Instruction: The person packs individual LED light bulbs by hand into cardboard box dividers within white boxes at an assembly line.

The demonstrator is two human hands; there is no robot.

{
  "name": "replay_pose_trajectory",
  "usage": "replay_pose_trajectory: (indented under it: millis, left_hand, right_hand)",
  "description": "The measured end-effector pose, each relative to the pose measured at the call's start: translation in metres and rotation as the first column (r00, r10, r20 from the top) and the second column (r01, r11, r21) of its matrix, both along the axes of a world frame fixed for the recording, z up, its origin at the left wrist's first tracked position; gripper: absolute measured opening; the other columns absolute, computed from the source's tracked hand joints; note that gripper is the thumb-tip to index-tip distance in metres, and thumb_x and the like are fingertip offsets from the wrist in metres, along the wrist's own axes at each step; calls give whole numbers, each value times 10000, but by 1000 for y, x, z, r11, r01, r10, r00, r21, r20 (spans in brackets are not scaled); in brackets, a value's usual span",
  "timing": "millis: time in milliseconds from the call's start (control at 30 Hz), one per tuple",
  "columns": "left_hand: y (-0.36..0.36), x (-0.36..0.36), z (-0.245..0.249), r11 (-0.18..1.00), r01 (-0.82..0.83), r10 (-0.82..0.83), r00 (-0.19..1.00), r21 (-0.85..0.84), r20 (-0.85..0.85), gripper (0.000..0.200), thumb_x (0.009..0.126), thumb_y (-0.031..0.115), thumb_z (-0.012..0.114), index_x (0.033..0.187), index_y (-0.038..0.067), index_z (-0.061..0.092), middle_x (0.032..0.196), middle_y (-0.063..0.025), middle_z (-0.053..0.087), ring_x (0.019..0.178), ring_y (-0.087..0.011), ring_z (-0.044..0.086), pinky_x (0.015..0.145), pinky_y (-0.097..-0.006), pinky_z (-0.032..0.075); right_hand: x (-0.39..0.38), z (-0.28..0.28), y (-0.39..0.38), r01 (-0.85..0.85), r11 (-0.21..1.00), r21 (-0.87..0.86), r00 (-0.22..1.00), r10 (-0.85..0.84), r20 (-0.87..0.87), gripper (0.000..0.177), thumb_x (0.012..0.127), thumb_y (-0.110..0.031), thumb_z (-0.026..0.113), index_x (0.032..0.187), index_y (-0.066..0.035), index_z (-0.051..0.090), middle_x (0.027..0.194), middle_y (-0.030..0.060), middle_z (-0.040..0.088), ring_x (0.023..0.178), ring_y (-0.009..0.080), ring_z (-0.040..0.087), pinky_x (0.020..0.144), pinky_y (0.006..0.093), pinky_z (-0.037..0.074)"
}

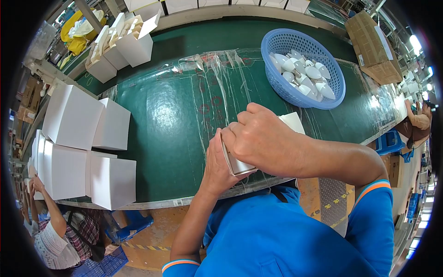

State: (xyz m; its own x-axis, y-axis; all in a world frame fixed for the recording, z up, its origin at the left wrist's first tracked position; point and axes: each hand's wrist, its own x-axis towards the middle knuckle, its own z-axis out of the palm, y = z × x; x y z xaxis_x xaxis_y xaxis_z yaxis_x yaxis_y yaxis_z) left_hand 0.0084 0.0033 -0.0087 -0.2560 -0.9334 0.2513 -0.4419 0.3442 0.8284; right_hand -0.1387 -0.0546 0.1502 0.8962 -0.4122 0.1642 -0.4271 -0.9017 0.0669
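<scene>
Close in front of my body, my left hand (213,167) is wrapped round a small white carton (239,166), thumb along its edge. My right hand (265,138) is closed in a fist over the carton's upper end, knuckles up. Its fingertips are hidden behind the carton's edge, and I cannot tell what they pinch. Part of a white cardboard piece (292,122) shows behind my right wrist. Beyond the hands, a blue plastic basket (339,94) holds many white light bulbs (302,76).
Large white boxes (69,168) are stacked on the green table (161,117) at left. Open white boxes with dividers (136,44) stand at the far left. A brown carton (374,48) is at the far right. Other people work at left (62,235) and right (417,122).
</scene>
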Motion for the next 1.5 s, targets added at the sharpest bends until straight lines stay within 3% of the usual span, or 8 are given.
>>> replay_pose_trajectory:
  millis: [333,433,533,767,900,1100,1267,1500]
  left_hand:
    - [2,1,11,954,22,2,997,298,-81,991,599,394,882,1378,21,398,1346,-212,400,1221,-436,425,1010,-499,359]
    - [4,-1,16,961,63,-20,987,269,-156,1096,596,419,887,1425,-14,315,1367,-222,388,1238,-430,420,1029,-492,354]
    - [5,0,-8,993,-30,40,996,115,-85,1313,581,435,906,1475,-91,103,1398,-240,369,1270,-408,416,1072,-488,336]
    - [4,5,-26,998,-23,22,1000,-63,-22,1272,562,374,929,1466,-65,149,1366,-237,402,1241,-416,440,1070,-499,340]
    - [8,6,-17,982,0,1,1000,187,-2,1142,585,401,913,1434,-13,270,1334,-218,420,1251,-416,412,1116,-516,284]
    - [7,9,-29,997,6,-15,994,83,111,1130,588,416,907,1434,-1,283,1330,-217,419,1236,-426,408,1110,-517,289]
    - [11,12,-41,980,-21,15,999,199,31,1151,582,435,906,1440,2,272,1333,-217,417,1234,-421,412,1077,-515,324]
    - [6,2,-22,992,-6,21,993,-123,115,1176,588,352,915,1460,-10,214,1340,-215,416,1220,-418,437,1047,-504,359]
  right_hand:
    - [6,3,-2,-56,998,-7,981,53,-184,109,696,-132,645,737,-36,615,659,77,610,647,214,618,639,332,420]
    - [0,-2,-24,21,987,159,999,-13,-47,137,713,-128,639,807,-29,638,727,89,643,694,239,640,671,346,449]
    - [-14,9,-26,21,996,-83,905,16,425,78,712,-99,627,763,-43,606,704,95,603,688,277,621,617,390,472]
    - [-74,28,39,89,932,351,991,-119,66,242,703,-36,661,943,-26,630,913,84,655,847,268,622,739,390,473]
    - [-88,9,37,166,966,199,969,-197,148,212,762,-64,607,961,3,632,963,119,654,843,280,616,736,386,496]
    - [-84,13,31,148,969,198,986,-161,48,250,737,-82,612,962,25,626,898,114,634,810,270,611,710,369,504]
    - [-77,13,30,121,989,81,989,-126,71,86,691,-92,611,714,-11,596,695,108,582,695,255,616,650,362,509]
    - [-72,-3,31,92,975,-205,996,-90,18,92,674,-107,624,673,-27,580,634,87,559,645,217,606,594,324,483]
